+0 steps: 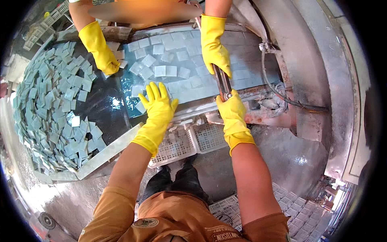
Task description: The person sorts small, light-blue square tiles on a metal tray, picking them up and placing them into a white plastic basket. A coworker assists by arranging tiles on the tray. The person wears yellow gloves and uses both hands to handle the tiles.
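Observation:
Small pale square tiles (159,49) lie in loose rows on a wet blue-green belt (130,92). My left hand (156,108), in a yellow rubber glove, is spread with its fingers over the tiles at the belt's near edge. It grips nothing that I can see. Also gloved, my right hand (232,109) is closed around the near end of a metal bar (222,82) lying across the belt. A co-worker's yellow-gloved hand (216,54) has the bar's far end. Their other hand (105,62) touches tiles on the far left side.
A large heap of loose tiles (52,109) fills the left end of the table, inside a pale raised rim (109,151). White perforated baskets (173,147) sit below the near edge. On the right are a grey machine housing (300,52) and a hose (296,104).

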Demonstrator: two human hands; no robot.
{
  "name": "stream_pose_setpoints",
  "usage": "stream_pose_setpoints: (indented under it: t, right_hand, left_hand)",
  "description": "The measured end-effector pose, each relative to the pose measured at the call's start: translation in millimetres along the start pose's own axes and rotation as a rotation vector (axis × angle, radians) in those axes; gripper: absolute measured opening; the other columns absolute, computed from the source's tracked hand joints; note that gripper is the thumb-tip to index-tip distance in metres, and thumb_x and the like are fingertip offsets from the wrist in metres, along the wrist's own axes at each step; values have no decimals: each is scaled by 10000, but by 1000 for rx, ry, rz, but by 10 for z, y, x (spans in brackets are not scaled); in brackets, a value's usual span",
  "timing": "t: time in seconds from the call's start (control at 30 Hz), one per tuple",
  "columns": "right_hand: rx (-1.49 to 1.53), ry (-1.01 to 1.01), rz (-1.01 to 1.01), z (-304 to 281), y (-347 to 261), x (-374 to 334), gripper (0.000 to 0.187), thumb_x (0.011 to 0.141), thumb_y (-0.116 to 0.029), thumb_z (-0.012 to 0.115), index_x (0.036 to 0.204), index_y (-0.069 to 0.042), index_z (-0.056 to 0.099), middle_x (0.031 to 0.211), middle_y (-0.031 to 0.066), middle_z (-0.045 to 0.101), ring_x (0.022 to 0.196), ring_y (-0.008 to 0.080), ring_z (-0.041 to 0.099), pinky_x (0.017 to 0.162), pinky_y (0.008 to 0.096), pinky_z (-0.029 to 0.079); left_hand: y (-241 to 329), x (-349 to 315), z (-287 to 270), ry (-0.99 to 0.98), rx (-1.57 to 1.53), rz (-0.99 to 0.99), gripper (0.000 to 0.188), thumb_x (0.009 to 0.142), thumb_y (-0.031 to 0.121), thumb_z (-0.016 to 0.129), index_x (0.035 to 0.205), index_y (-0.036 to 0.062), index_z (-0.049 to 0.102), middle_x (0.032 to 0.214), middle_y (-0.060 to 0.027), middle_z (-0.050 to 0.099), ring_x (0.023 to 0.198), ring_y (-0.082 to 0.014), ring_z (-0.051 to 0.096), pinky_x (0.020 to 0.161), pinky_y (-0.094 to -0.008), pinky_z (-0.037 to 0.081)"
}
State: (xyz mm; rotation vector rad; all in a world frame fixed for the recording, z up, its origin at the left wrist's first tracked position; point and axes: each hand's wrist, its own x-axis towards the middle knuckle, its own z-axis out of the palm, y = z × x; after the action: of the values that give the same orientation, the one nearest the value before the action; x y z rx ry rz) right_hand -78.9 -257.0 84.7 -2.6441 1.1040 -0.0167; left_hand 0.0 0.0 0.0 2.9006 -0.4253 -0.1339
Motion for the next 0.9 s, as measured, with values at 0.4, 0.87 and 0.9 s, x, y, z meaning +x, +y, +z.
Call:
stream_pose_setpoints:
  t: [0.4, 0.87, 0.9]
  right_hand:
    - [24, -19, 25, -60, -73, 16, 491, 896, -448, 778, 1162, -43, 701, 1085, 237, 788, 1029, 441, 771, 886, 539, 617]
    - [57, -31, 25, -2, -24, 32, 519, 899, -453, 780, 1212, -47, 699, 1117, 237, 787, 1051, 439, 766, 911, 531, 609]
    - [59, -27, 23, 32, -1, 37, 520, 897, -453, 783, 1211, -46, 699, 1116, 237, 787, 1050, 438, 766, 912, 532, 609]
  left_hand:
    - [-1146, 273, -687, 206, -198, 662, 250, 914, 125, 762, 1159, 76, 776, 1255, -182, 765, 1124, -412, 727, 965, -489, 586]
    - [-887, 314, -172, 189, -11, 226, 881, 947, 509, 771, 1616, 16, 476, 1626, -384, 436, 1511, -578, 402, 1280, -645, 263]
    - [-880, 285, -101, 219, -45, 240, 894, 953, 525, 758, 1619, 7, 467, 1626, -387, 435, 1505, -583, 406, 1278, -646, 264]
